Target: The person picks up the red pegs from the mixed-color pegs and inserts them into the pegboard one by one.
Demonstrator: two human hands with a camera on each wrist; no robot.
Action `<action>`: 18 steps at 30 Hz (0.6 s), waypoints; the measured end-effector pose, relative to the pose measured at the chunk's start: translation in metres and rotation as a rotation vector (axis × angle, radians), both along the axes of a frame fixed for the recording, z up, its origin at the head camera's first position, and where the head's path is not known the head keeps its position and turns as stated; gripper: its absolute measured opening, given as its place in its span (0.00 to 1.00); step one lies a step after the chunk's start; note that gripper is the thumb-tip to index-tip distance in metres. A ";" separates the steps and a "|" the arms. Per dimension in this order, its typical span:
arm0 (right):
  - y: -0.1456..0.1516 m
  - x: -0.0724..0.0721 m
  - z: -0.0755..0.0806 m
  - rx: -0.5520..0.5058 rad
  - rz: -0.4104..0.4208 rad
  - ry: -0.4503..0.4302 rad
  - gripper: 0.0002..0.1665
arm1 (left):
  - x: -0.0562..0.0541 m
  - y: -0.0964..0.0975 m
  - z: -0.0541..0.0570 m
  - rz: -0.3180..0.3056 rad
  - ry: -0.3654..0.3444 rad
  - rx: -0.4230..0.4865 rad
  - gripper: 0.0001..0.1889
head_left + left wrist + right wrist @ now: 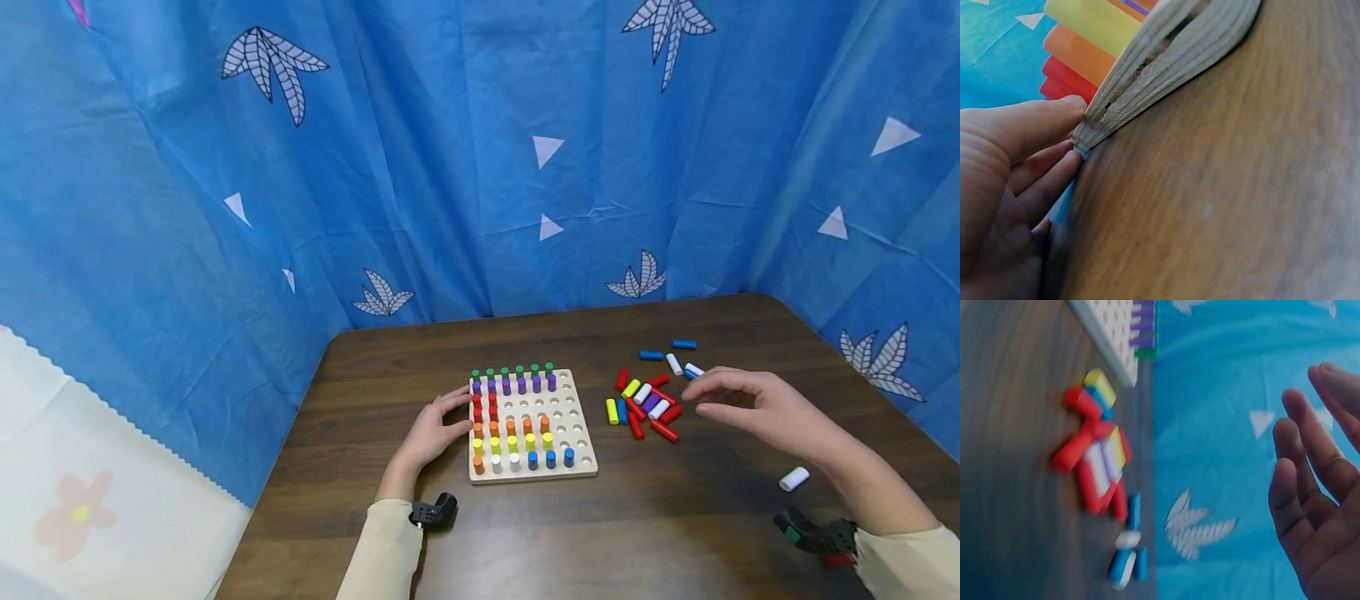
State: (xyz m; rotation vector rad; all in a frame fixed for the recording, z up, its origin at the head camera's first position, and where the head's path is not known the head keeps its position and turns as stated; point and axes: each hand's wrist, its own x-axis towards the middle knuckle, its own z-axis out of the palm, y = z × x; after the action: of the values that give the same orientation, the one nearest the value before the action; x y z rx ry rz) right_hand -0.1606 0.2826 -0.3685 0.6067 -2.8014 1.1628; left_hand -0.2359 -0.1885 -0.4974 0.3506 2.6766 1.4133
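A pale wooden pegboard (589, 468) lies on the table with coloured pegs upright in rows: green and purple at the back, red, orange and yellow further forward. Its front row mixes orange, white and blue pegs. My left hand (435, 432) holds the board's left edge; in the left wrist view the thumb (1054, 119) meets the upper edge and fingertips touch lower down. To the right, my right hand (750, 408) hovers beside a loose pile of pegs, thumb and fingers apart. Nothing shows between its spread fingers (1325, 450) in the right wrist view.
The pile has red (664, 431), yellow (612, 412), white and purple pegs, with blue pegs (651, 356) behind it. One white peg (793, 478) lies apart, below my right forearm. The brown table (600, 542) meets a blue curtain (450, 167) at the back.
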 end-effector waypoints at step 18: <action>0.113 0.022 -0.061 -0.284 0.505 -0.471 0.19 | 0.008 -0.001 -0.004 0.036 -0.025 -0.006 0.27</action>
State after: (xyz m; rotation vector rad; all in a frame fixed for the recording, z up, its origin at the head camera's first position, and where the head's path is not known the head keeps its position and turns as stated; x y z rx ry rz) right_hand -0.1386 0.3961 -0.4296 1.1911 -2.8205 1.9862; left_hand -0.2278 -0.1899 -0.5009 0.2833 2.6801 1.4097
